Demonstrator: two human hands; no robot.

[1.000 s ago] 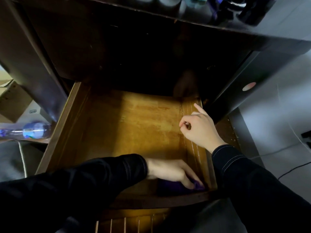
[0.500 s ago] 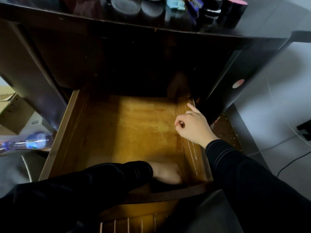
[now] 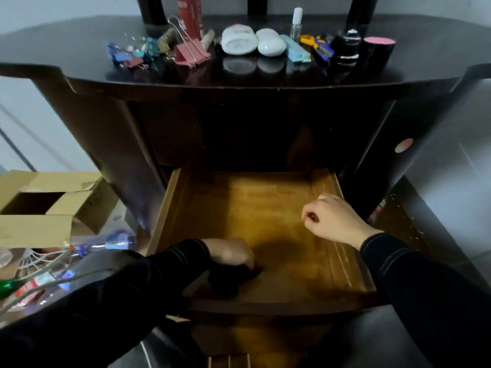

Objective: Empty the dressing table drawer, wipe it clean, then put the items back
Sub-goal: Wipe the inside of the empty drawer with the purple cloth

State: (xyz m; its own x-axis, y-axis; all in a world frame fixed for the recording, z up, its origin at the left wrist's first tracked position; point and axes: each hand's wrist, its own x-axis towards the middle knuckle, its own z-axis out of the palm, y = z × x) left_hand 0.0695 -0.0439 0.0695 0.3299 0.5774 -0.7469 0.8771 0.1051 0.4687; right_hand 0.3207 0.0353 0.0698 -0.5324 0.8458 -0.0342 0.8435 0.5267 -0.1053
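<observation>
In the near part of the open drawer (image 3: 170, 205), the left hand (image 3: 231, 254) has its grip closed round a dark cloth (image 3: 228, 281), fingers curled down over the bunched fabric and pressing it against the wooden bottom close to the front wall. The cloth lies mostly in shadow, so its colour is hard to tell. The right hand (image 3: 332, 221) is over the right side of the drawer, near its right wall, with the fingers curled into a loose fist and nothing seen in its grip; whether it touches the wood cannot be told. Both arms are in dark sleeves with pale stitching at the cuffs.

Apart from the hand and cloth, the drawer shows only its bare orange-brown bottom. The things from it are laid out in a row on the dark glossy surface (image 3: 66, 46) above: a heap of small coloured clips (image 3: 130, 53), a large pink clip (image 3: 190, 54), a red tube (image 3: 189, 17) standing behind it, two white oval cases (image 3: 237, 42) side by side, a light blue case (image 3: 295, 50), a small clear bottle (image 3: 296, 22), and a black cylinder with a pink top (image 3: 377, 49).

On the floor to the left sit an open cardboard box (image 3: 47, 208) and a plastic bottle (image 3: 114, 241) lying on its side.
</observation>
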